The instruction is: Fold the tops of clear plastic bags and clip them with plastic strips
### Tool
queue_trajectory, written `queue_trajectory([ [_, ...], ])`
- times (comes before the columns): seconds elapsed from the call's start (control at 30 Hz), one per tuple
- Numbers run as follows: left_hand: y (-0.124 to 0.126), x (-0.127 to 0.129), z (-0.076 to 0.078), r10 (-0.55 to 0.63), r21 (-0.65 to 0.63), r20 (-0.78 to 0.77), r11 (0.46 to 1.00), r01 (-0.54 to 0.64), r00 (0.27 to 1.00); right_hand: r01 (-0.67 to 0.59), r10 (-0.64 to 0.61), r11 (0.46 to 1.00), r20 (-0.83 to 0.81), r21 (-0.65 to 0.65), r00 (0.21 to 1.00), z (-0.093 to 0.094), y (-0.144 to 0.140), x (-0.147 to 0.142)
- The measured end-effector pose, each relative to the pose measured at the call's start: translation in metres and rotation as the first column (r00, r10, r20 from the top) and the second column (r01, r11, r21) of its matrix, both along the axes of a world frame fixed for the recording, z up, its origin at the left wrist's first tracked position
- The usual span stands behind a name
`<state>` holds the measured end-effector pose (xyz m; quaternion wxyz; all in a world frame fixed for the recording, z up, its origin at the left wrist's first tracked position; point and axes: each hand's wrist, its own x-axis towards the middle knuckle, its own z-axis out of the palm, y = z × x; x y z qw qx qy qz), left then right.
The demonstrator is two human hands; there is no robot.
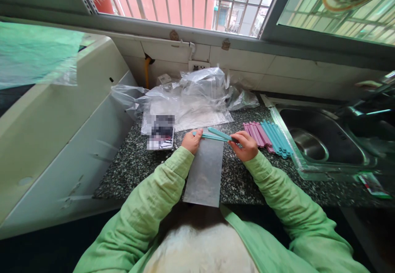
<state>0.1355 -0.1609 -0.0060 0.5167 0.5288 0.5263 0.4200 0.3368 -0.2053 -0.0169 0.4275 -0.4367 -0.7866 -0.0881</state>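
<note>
- The grey pouch (205,170) is laid flat on the speckled counter (135,162), its near edge overhanging, its top edge kept square under the clip.
- The open teal sealing clip (212,135) is gripped at both ends: left hand (191,141) closed on one end, right hand (245,144) pinching the hinge end.
- Spare pink and teal clips (267,135) are stacked just beside the sink (324,141).
- Crumpled plastic bags (191,96) lie beyond.

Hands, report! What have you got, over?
Left hand and right hand both gripping open teal clip. Grey bag beneath. Nothing in the way.
</note>
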Motion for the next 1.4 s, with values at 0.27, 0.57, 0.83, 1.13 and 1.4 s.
queue_trajectory([
  [0.27, 0.0005, -0.0009, -0.0007, 0.003, 0.02, 0.0, 1.0, -0.003, 1.0, -0.02, 0.021, 0.999, -0.035, 0.042, 0.999, 0.0001, 0.0008, 0.0014],
  [0.57, 0.0016, -0.0003, -0.0027, 0.005, 0.02, 0.03, 1.0, -0.006, 1.0, -0.009, 0.013, 0.993, -0.036, 0.117, 0.999, 0.0059, 0.0012, 0.0],
  [0.83, 0.0027, -0.0018, -0.0052, -0.007, 0.042, 0.038, 0.999, 0.005, 0.999, 0.012, -0.008, 0.998, -0.062, 0.068, 0.998, 0.0073, 0.0014, 0.0013],
  [1.13, 0.0037, -0.0018, -0.007, 0.003, 0.034, 0.041, 0.999, -0.004, 0.999, 0.03, -0.025, 0.997, -0.072, 0.066, 0.997, 0.0057, 0.0024, 0.0044],
  [1.4, 0.0036, -0.0031, -0.0039, 0.021, 0.06, 0.035, 0.998, -0.023, 0.999, 0.1, -0.096, 0.994, -0.084, 0.038, 0.992, 0.0021, 0.0018, 0.0081],
])
